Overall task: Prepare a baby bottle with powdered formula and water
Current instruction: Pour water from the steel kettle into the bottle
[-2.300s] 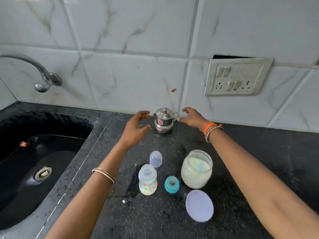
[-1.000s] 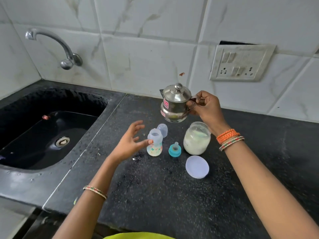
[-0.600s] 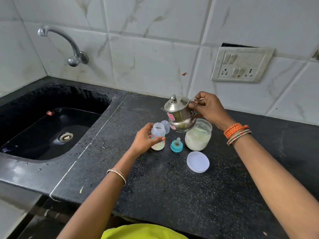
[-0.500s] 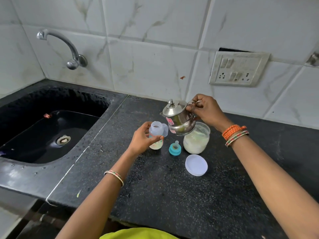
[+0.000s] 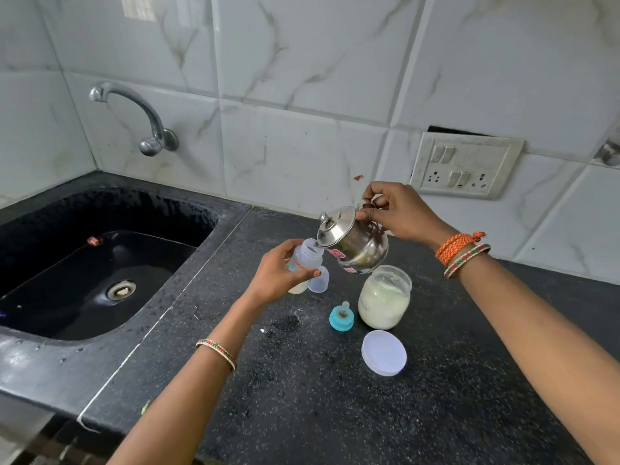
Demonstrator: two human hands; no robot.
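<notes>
The left hand [image 5: 278,275] grips the small clear plastic baby bottle [image 5: 306,263], tilted, just left of the glass jar of white powder [image 5: 384,298] on the black speckled counter [image 5: 335,397]. The right hand [image 5: 399,209] pinches the handle of a small steel lidded pot [image 5: 352,243], tipped above the jar, spout at the bottle's mouth. A teal-ringed teat [image 5: 341,317] and a round white lid [image 5: 384,353] lie just before the jar.

Red lettering on the baby bottle [image 5: 303,263] gripped in the left hand [image 5: 278,273], too blurred to read. Red-and-white stickers on the steel kettle [image 5: 352,245] held by the right hand [image 5: 399,213], equally illegible. Faint print on the powder jar [image 5: 384,302] below the right hand, unreadable.
</notes>
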